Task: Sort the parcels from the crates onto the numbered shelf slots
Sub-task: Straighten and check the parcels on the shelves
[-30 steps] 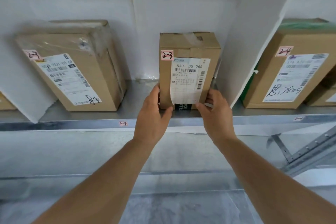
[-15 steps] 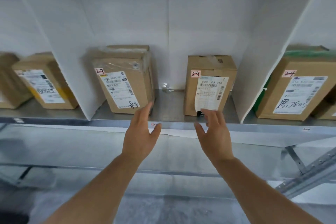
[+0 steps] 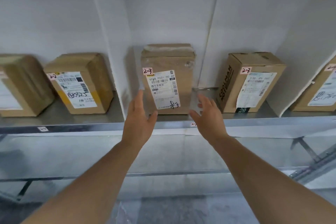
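A taped brown parcel tagged 2-3 (image 3: 168,80) stands upright on the metal shelf (image 3: 254,121), in the slot between two white dividers. My left hand (image 3: 139,120) is open at its lower left corner, fingertips near the box edge. My right hand (image 3: 207,114) is open at its lower right, fingers spread and blurred. Neither hand grips the parcel. To the right in the same slot stands a second brown box tagged 2-3 (image 3: 251,82) with black side lettering.
A white divider (image 3: 109,51) separates the slot to the left, where a parcel tagged 2-2 (image 3: 80,83) and another box (image 3: 21,85) stand. A further parcel (image 3: 321,87) shows at the far right behind a divider. A lower shelf rail (image 3: 163,174) runs below.
Both hands let go of the right 2-3 box and moved left; they now sit open on either side of the taped 2-3 parcel. The view has shifted left.
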{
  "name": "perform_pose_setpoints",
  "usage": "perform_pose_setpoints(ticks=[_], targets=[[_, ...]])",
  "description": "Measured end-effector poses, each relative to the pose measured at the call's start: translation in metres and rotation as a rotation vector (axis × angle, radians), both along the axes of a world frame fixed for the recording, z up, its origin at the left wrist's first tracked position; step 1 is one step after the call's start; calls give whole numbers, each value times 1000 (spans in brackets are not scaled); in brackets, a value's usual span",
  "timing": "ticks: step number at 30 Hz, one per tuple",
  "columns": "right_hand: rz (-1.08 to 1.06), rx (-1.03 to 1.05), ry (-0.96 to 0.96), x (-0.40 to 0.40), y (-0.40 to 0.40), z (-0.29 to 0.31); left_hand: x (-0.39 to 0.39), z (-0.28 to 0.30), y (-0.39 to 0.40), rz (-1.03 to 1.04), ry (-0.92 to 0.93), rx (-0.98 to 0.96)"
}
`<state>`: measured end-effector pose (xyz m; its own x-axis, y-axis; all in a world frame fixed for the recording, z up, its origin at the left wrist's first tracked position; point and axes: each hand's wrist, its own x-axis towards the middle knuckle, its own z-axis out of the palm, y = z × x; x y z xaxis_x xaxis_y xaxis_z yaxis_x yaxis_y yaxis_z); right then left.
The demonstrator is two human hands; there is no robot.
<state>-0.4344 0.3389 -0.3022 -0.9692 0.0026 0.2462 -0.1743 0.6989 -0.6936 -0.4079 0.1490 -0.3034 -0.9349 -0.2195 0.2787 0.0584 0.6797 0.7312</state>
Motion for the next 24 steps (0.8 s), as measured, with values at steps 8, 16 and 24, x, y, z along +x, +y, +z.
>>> perform_pose_setpoints(ticks=[8, 16, 24], targets=[[-55, -69, -48, -27, -20, -16, -36, -13, 1, -31, -32, 164], [-40, -168, -11, -35, -19, -23, -47, -34, 4, 55, 42, 207], [-36, -176, -8, -43, -16, -30, -50, -43, 6, 63, 84, 211]])
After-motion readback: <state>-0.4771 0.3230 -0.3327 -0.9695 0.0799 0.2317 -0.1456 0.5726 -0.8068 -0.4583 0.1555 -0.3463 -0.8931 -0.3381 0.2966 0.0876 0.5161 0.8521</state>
